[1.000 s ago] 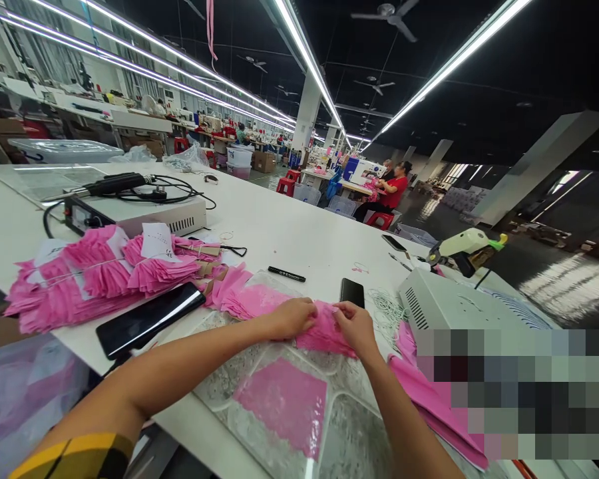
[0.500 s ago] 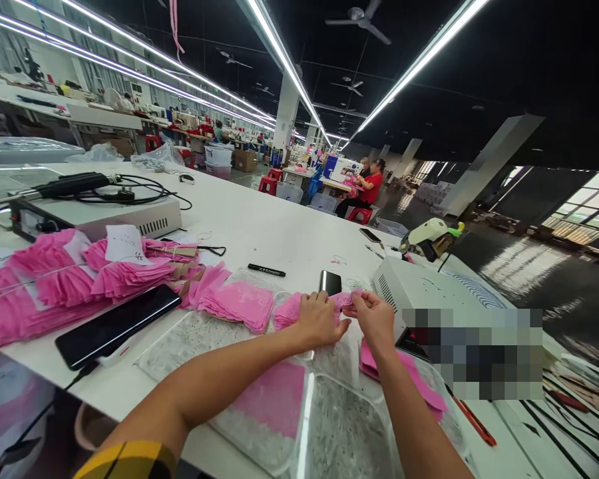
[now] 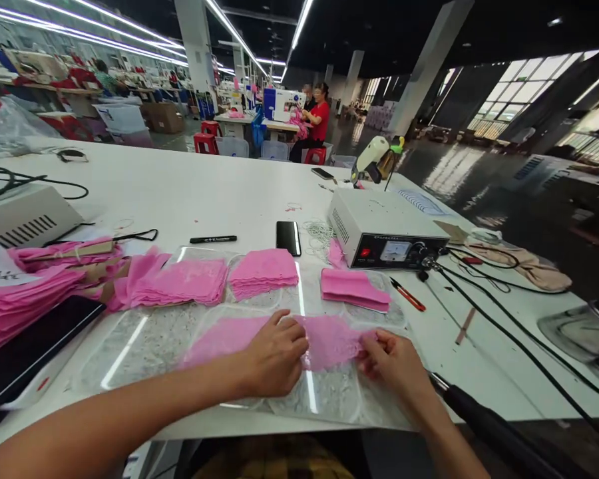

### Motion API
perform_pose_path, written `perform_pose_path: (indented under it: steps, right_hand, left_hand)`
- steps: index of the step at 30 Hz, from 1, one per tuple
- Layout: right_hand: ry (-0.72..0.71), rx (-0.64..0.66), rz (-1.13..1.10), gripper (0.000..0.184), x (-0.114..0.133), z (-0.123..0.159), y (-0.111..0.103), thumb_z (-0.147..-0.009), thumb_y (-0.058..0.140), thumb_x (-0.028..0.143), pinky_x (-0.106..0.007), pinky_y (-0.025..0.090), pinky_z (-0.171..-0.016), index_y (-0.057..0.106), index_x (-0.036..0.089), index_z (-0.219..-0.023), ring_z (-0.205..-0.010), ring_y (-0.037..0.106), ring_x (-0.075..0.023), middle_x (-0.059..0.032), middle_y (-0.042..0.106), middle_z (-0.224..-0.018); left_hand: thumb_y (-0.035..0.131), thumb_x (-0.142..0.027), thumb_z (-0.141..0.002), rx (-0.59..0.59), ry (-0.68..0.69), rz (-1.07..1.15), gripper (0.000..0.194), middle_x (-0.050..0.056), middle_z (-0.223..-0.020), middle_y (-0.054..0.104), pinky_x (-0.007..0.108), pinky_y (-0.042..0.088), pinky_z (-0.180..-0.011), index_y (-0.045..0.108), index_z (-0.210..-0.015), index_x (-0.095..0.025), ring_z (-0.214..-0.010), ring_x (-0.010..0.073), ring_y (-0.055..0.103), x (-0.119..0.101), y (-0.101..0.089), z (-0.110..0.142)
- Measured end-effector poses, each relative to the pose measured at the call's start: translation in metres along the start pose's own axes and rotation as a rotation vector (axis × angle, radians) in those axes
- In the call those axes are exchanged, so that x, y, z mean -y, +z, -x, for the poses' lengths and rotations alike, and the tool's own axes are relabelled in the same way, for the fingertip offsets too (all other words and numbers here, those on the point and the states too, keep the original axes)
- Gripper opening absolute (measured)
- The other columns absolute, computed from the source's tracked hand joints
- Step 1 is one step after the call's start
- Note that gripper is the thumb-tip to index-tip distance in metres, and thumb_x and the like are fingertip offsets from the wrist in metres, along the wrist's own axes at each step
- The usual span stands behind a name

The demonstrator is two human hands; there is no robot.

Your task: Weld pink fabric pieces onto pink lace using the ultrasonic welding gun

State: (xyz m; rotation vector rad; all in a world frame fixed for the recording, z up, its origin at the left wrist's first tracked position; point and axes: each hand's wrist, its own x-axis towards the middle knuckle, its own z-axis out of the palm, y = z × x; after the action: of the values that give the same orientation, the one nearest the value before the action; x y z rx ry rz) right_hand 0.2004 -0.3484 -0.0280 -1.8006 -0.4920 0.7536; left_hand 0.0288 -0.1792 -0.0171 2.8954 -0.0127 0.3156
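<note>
A thin pink fabric piece (image 3: pixel 329 336) lies across the clear plastic sheet (image 3: pixel 144 339) at the table's front. My left hand (image 3: pixel 277 352) is on it near the middle, fingers curled against the cloth. My right hand (image 3: pixel 389 356) pinches its right end between thumb and fingers. Behind the piece, from left to right, are a pink fabric stack (image 3: pixel 184 279), a second stack (image 3: pixel 263 271) and a smaller folded pile (image 3: pixel 353 289). A black-handled tool (image 3: pixel 484 416) with a metal shaft lies beside my right wrist; its tip is hidden.
A grey power unit (image 3: pixel 389 226) with cables stands at the right, near orange-and-black snips (image 3: pixel 408 295) and a glass jar (image 3: pixel 586 336). A phone (image 3: pixel 288 237) and black marker (image 3: pixel 213 239) lie behind the stacks. Tied pink bundles (image 3: pixel 30 279) and a large phone (image 3: pixel 34 349) are left.
The view has turned right and downward. Both hands have come from the middle stack towards the front edge, and a single pink piece now lies spread on the plastic sheet.
</note>
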Motion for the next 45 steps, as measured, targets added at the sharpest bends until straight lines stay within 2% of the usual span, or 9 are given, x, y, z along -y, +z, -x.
perform_pose_path:
  steps: [4, 9, 11, 14, 17, 21, 26, 35, 45]
  right_hand:
    - [0.064, 0.048, 0.094, 0.040, -0.018, 0.023, -0.009, -0.068, 0.059, 0.056, -0.022, 0.035, -0.031, 0.054, 0.021, -0.050, -0.031, 0.048, -0.0114, -0.0001, 0.058, -0.045]
    - [-0.118, -0.073, 0.384, 0.044, -0.030, 0.024, -0.022, -0.076, 0.050, 0.056, -0.025, 0.034, -0.037, 0.045, 0.024, -0.046, -0.032, 0.042, -0.0116, 0.0020, 0.051, -0.039]
    - [-0.167, -0.118, 0.454, 0.039, -0.033, 0.026, -0.027, -0.074, 0.054, 0.053, -0.026, 0.037, -0.041, 0.050, 0.024, -0.049, -0.038, 0.048, -0.0136, 0.0017, 0.052, -0.041]
    - [-0.235, -0.190, 0.476, 0.027, -0.032, 0.034, -0.031, -0.075, 0.056, 0.048, -0.026, 0.041, -0.047, 0.063, 0.024, -0.066, -0.047, 0.055, -0.0154, 0.0008, 0.060, -0.051]
    - [-0.364, -0.144, 0.483, 0.024, -0.026, 0.040, -0.028, -0.081, 0.053, 0.043, -0.026, 0.044, -0.050, 0.066, 0.024, -0.074, -0.053, 0.057, -0.0149, -0.0008, 0.064, -0.061]
    - [-0.494, -0.023, 0.544, 0.020, -0.021, 0.040, -0.019, -0.086, 0.052, 0.032, -0.024, 0.043, -0.053, 0.065, 0.024, -0.074, -0.056, 0.056, -0.0131, -0.0006, 0.062, -0.066]
    - [-0.518, -0.073, 0.658, 0.022, -0.022, 0.039, -0.012, -0.085, 0.054, 0.031, -0.023, 0.039, -0.052, 0.056, 0.023, -0.065, -0.053, 0.052, -0.0113, 0.0014, 0.057, -0.060]
    - [-0.609, -0.130, 0.824, 0.021, -0.025, 0.037, -0.007, -0.085, 0.052, 0.026, -0.024, 0.033, -0.049, 0.051, 0.022, -0.065, -0.049, 0.049, -0.0097, 0.0032, 0.053, -0.058]
    - [-0.618, -0.063, 0.662, 0.022, -0.035, 0.037, -0.016, -0.092, 0.047, 0.028, -0.022, 0.038, -0.053, 0.055, 0.021, -0.072, -0.055, 0.050, -0.0100, 0.0025, 0.054, -0.063]
  left_hand:
    - [0.054, -0.016, -0.077, -0.014, 0.050, 0.095, 0.009, 0.005, -0.095, 0.063, 0.040, 0.032, -0.104, 0.057, -0.084, -0.018, -0.088, 0.0174, 0.056, -0.004, 0.004, 0.014]
    - [0.058, -0.019, -0.081, 0.049, 0.080, 0.116, 0.006, 0.006, -0.106, 0.063, 0.039, 0.034, -0.103, 0.058, -0.088, -0.019, -0.098, 0.0186, 0.057, 0.002, 0.003, 0.008]
    - [0.057, -0.021, -0.084, 0.049, 0.075, 0.123, 0.003, 0.004, -0.100, 0.064, 0.039, 0.034, -0.103, 0.058, -0.082, -0.019, -0.093, 0.0172, 0.058, 0.002, 0.003, 0.008]
    - [0.051, -0.021, -0.090, 0.012, 0.096, 0.141, 0.013, 0.004, -0.095, 0.066, 0.038, 0.034, -0.103, 0.060, -0.082, -0.019, -0.088, 0.0159, 0.060, -0.002, 0.000, 0.004]
    - [0.045, -0.018, -0.095, -0.003, 0.219, 0.147, 0.019, 0.006, -0.108, 0.067, 0.036, 0.036, -0.102, 0.064, -0.097, -0.018, -0.101, 0.0181, 0.060, -0.012, 0.000, -0.006]
    - [0.047, -0.015, -0.094, 0.050, 0.368, 0.126, 0.026, 0.008, -0.122, 0.065, 0.035, 0.038, -0.102, 0.062, -0.115, -0.017, -0.115, 0.0214, 0.057, -0.028, 0.010, -0.022]
    - [0.045, -0.017, -0.094, 0.079, 0.413, 0.074, 0.030, 0.010, -0.123, 0.065, 0.036, 0.040, -0.101, 0.059, -0.121, -0.014, -0.118, 0.0233, 0.056, -0.033, 0.024, -0.024]
    - [0.040, -0.018, -0.097, 0.029, 0.441, 0.025, 0.031, 0.010, -0.123, 0.065, 0.037, 0.038, -0.101, 0.059, -0.121, -0.011, -0.117, 0.0240, 0.055, -0.033, 0.029, -0.020]
    - [0.039, -0.018, -0.099, -0.006, 0.432, 0.021, 0.030, 0.009, -0.125, 0.064, 0.038, 0.036, -0.101, 0.060, -0.119, -0.013, -0.118, 0.0233, 0.054, -0.032, 0.032, -0.018]
